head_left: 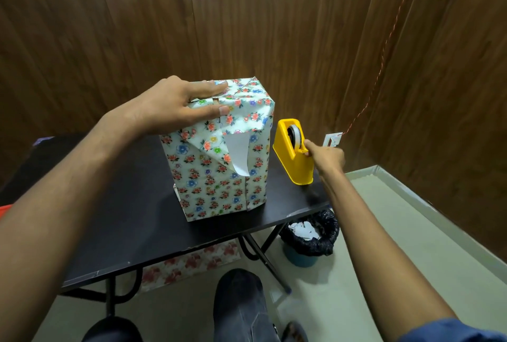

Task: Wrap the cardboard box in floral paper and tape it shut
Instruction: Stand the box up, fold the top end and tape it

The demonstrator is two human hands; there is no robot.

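In front of you, the box (219, 166) wears pale cream paper (255, 111) printed with small red, blue, green and purple flowers; one loose flap (239, 154) shows its plain white underside. The tape dispenser (293, 158) beside it is bright yellow, its roll grey. The bench (131, 218) is black. Behind, the wall (247, 12) is dark brown wood grain. The bin (308, 237) below is blue with a black liner.

One wrapped box (219, 155), one tape dispenser (292, 152), one bin (310, 240), one table (123, 226).
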